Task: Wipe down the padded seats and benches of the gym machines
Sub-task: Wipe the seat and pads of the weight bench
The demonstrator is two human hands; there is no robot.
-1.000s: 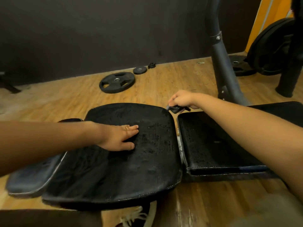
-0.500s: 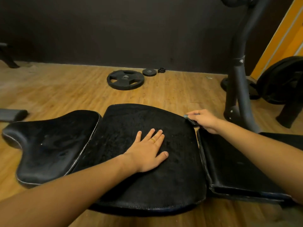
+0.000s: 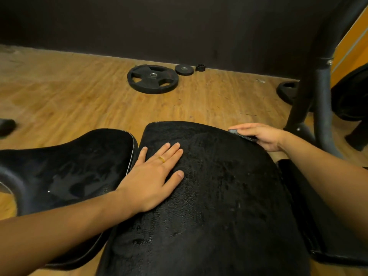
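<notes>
Floor: wood planks | large weight plate flat near dark wall | small plate just beside it | collar next | half-hidden plate behind post | padded counter: left hand flat on it

Most of the dark object covered by fingers of the right hand, kind unclear, right pad under the forearm, middle pad cut by the bottom edge, small black item too small to identify

The big black middle seat pad is pebbly faux-leather, grainy with a damp-looking sheen. The curved black pad on the left looks smoother and glossier. The plank floor is wood-grain with a satin finish. The round black weight plate looks matt and rubbery.
</notes>
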